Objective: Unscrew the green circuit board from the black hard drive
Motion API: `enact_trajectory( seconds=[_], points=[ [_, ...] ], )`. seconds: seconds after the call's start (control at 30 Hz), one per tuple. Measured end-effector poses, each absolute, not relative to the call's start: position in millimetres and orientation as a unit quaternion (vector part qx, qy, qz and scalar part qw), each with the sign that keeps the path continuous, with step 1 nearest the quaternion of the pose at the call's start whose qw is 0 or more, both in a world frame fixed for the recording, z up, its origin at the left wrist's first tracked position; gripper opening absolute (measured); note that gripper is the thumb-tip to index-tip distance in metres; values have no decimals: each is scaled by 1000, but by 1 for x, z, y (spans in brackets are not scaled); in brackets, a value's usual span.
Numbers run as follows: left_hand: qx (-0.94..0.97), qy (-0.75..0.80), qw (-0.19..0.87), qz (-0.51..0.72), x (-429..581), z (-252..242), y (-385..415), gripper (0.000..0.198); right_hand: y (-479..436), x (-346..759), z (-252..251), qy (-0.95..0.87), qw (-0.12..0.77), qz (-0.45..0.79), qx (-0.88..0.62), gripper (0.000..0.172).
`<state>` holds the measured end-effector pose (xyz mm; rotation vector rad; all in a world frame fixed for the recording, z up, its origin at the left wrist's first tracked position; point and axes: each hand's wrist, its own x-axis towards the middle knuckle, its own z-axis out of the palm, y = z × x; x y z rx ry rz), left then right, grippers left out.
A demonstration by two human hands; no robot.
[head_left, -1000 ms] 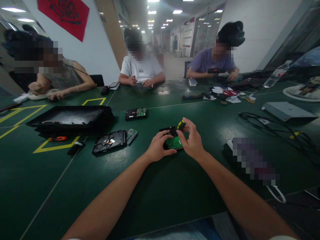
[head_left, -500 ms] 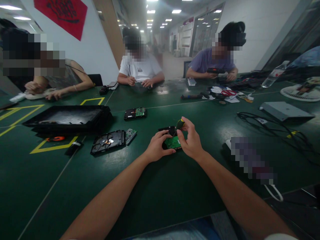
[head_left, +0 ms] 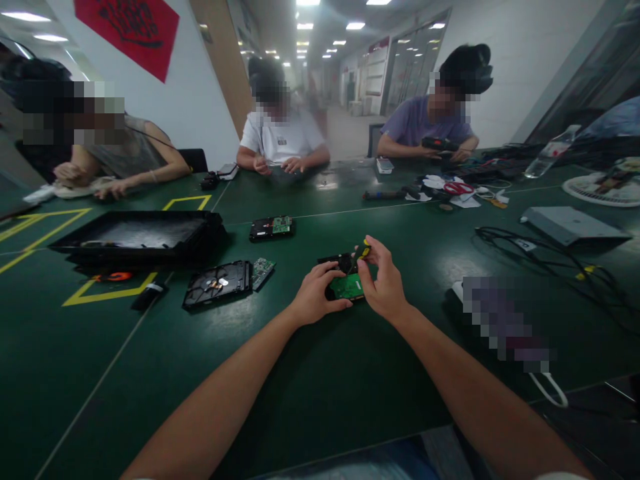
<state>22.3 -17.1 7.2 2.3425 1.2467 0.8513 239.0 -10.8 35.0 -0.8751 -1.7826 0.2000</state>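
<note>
On the green table in front of me lies a hard drive [head_left: 347,287], its green circuit board facing up. My left hand [head_left: 319,293] grips its left side, thumb along the near edge and fingers over the far part. A small screwdriver with a yellow and black handle [head_left: 363,251] is pinched in my right hand [head_left: 383,277], its shaft slanting down to the drive. The tip's exact contact point is too small to make out. Left of my hands rest another drive [head_left: 217,285] and a loose circuit board [head_left: 262,272]. A further drive [head_left: 271,228] lies farther back.
A black tray [head_left: 140,233] stands at the left on yellow tape. To the right are a blurred-out long object [head_left: 505,323], black cables [head_left: 545,250] and a grey box [head_left: 575,225]. Three people sit across the table. A bottle [head_left: 553,152] stands at the back right.
The screwdriver handle has turned in my right hand's fingers, showing more yellow and leaning slightly further right. My left hand keeps its hold on the drive. The view has shifted slightly.
</note>
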Motion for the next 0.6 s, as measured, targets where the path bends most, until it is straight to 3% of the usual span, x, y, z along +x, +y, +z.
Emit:
enact_trajectory(
  seconds=[0.6],
  points=[
    [827, 437, 180, 305, 21, 3, -15, 69, -10, 240, 36, -748, 548, 57, -370, 59]
  ],
)
